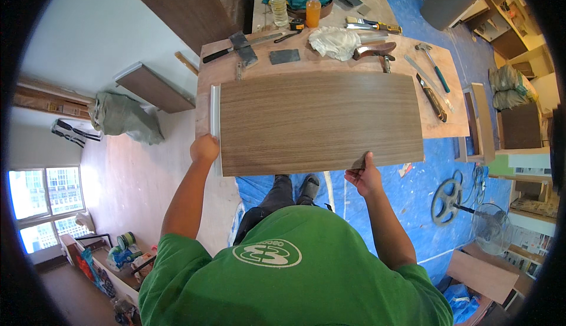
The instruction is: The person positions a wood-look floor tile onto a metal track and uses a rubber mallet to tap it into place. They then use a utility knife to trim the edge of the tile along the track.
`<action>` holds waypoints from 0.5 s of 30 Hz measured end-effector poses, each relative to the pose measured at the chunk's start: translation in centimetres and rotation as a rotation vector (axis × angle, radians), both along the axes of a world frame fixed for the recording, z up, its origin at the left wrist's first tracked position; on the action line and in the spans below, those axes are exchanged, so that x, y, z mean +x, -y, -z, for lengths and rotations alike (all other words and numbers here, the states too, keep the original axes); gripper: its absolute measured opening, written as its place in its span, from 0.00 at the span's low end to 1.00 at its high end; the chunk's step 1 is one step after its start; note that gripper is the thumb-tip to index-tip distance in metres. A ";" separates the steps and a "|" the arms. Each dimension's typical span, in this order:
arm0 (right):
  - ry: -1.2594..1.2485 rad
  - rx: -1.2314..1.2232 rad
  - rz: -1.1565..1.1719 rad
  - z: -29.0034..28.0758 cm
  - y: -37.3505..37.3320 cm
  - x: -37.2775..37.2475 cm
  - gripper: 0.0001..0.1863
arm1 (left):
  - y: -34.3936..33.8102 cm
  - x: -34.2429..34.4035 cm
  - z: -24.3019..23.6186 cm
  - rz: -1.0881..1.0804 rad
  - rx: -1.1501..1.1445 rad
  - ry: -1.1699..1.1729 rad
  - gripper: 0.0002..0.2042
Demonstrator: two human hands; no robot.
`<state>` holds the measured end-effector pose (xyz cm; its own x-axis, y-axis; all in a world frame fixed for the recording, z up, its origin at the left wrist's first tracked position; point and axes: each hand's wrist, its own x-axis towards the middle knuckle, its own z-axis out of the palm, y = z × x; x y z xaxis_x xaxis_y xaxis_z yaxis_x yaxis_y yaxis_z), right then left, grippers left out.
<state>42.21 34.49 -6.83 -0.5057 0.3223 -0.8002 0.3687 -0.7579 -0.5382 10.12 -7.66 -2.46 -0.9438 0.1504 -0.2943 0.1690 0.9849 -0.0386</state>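
Note:
A brown wood-grain panel (318,122) lies across the near side of the workbench, its front edge reaching out over the floor. Along its left end runs a pale strip (216,122). My left hand (205,148) is closed on that end at the near left corner. At the near edge, right of the middle, my right hand (364,178) grips the panel with its thumb on top and the fingers below, partly hidden. Just beyond the panel are a white cloth (333,43), a dark abrasive sheet (285,56) and a tool with a curved brown handle (374,50).
On the workbench (454,127), a hammer (435,66) and a brown-handled tool (431,97) lie right of the panel. Two bottles, one clear (278,6) and one orange (313,10), stand behind. A fan (490,229) occupies the right floor; a grey-green sack (127,117) sits left.

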 end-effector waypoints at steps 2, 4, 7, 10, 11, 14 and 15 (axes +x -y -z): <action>0.022 -0.006 0.004 0.7 0.0 0.0 0.41 | -0.2 -0.5 0.3 0.003 -0.006 -0.007 0.18; 0.045 -0.004 0.007 0.6 0.0 -0.5 0.41 | 0.0 -1.0 0.7 -0.012 -0.009 -0.002 0.18; 0.068 0.018 0.020 0.3 0.2 -1.0 0.41 | -0.1 -1.3 0.7 -0.047 -0.009 0.032 0.17; 0.047 0.038 0.036 1.0 -0.3 -0.9 0.41 | -1.0 -1.3 0.0 -0.046 -0.017 0.053 0.17; 0.045 0.044 0.040 1.2 -0.5 -0.7 0.41 | -1.2 -1.2 0.1 -0.037 -0.018 0.048 0.17; 0.043 0.071 0.051 1.6 -0.7 -1.0 0.41 | -1.3 -1.2 0.0 -0.051 -0.003 0.023 0.18; 0.046 0.085 0.053 1.6 -0.8 -1.1 0.41 | -1.4 -1.1 0.0 -0.064 0.008 0.016 0.18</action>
